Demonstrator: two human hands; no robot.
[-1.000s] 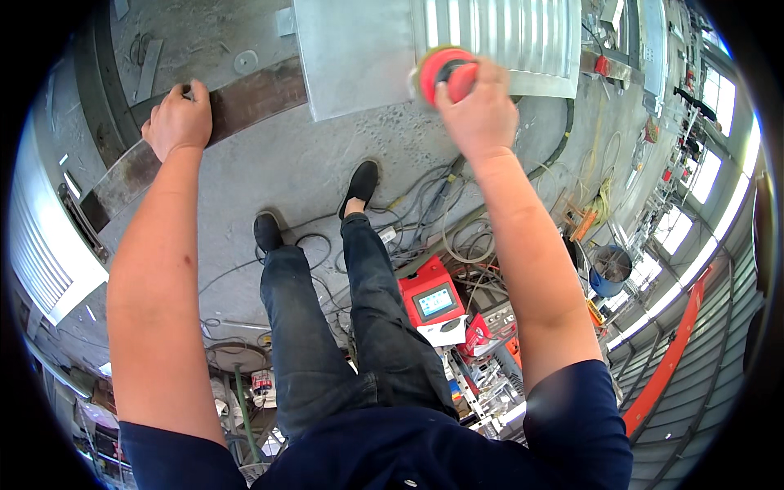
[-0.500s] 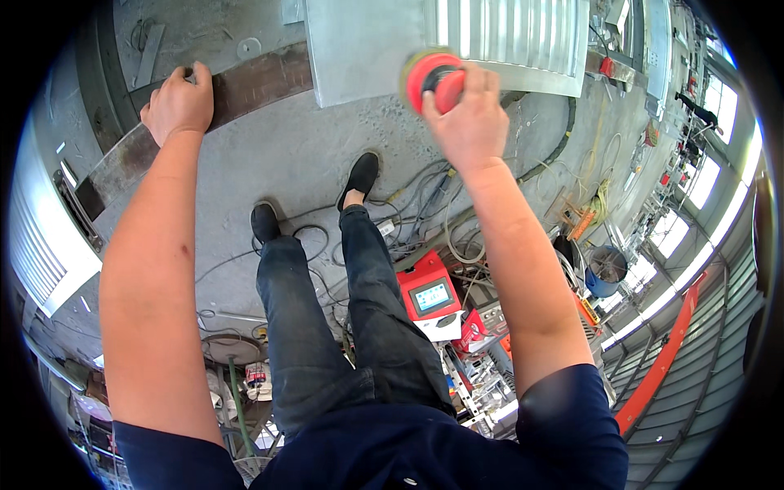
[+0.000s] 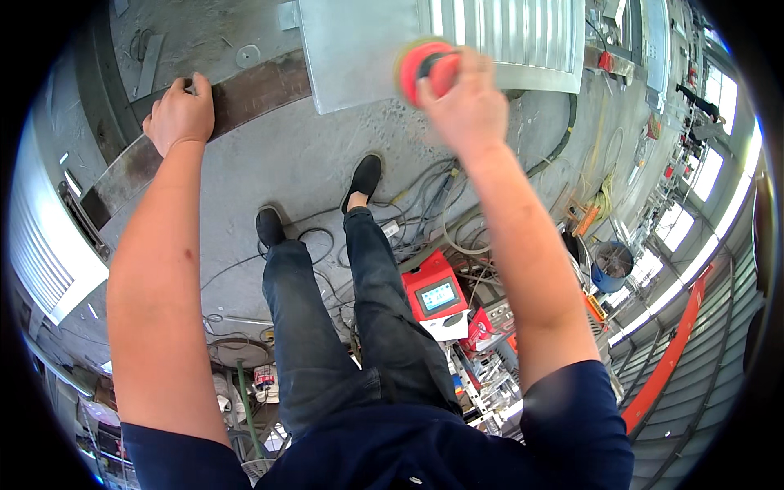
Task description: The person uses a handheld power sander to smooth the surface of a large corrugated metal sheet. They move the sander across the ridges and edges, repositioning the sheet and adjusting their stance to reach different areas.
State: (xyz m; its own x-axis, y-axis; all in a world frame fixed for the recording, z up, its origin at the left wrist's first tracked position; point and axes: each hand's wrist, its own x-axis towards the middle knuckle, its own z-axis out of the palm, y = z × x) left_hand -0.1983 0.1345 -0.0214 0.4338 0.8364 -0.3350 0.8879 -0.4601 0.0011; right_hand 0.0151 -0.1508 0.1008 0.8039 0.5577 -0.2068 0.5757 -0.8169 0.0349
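Note:
A round red sander with a yellowish pad [image 3: 418, 69] is in my right hand [image 3: 472, 104], whose fingers wrap around its body. The pad lies against the plain front part of a silvery metal panel with raised slats [image 3: 347, 49]. The sander and hand are slightly blurred. On the left, my left hand [image 3: 180, 116] is closed over the brown steel beam [image 3: 260, 91], fingers curled at its far edge. That beam runs under the panel, which rests across it. Most of the left fingertips are hidden.
Cables and hoses [image 3: 425, 192] lie across the concrete floor beside my feet. Near my right leg stands a red machine with a screen [image 3: 434, 286]. A blue bucket [image 3: 611, 265] stands to the right. Another slatted white panel [image 3: 49, 253] leans at the far left.
The sander in my right hand has shifted slightly left and away from me over the panel. My left hand stays on the beam. The whole view has shifted a little.

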